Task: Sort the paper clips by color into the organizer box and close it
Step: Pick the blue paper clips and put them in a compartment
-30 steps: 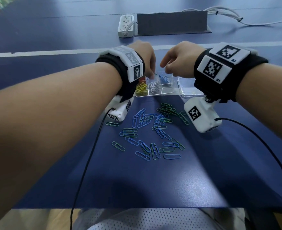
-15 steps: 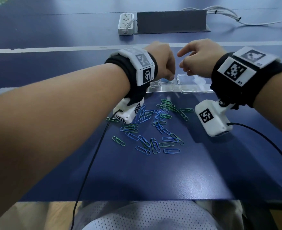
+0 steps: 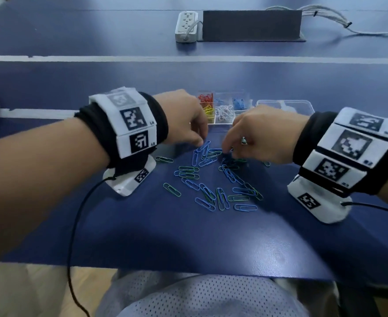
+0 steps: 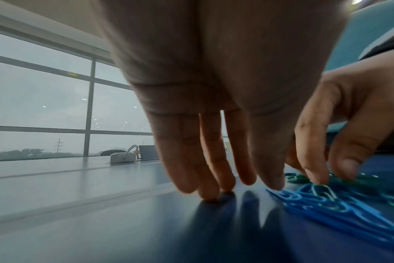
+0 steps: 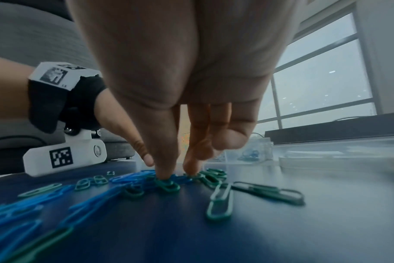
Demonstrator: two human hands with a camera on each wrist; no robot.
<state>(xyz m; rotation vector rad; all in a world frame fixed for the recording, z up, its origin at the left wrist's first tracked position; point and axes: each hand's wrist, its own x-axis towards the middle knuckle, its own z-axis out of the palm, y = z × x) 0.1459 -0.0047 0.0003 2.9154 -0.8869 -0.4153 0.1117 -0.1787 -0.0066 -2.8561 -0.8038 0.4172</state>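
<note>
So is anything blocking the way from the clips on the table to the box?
Nothing visible does. The loose paper clips lie just in front of the organizer box, whose compartments are uncovered, with its lid open to the right.

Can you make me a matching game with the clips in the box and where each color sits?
Things:
1. red clips
2. yellow clips
3. white clips
4. blue clips in the box

Places in the organizer box:
A. near row, middle
B. far row, right
C. far row, left
D. near row, left

Pairs: 1-C, 2-D, 3-A, 4-B
</note>
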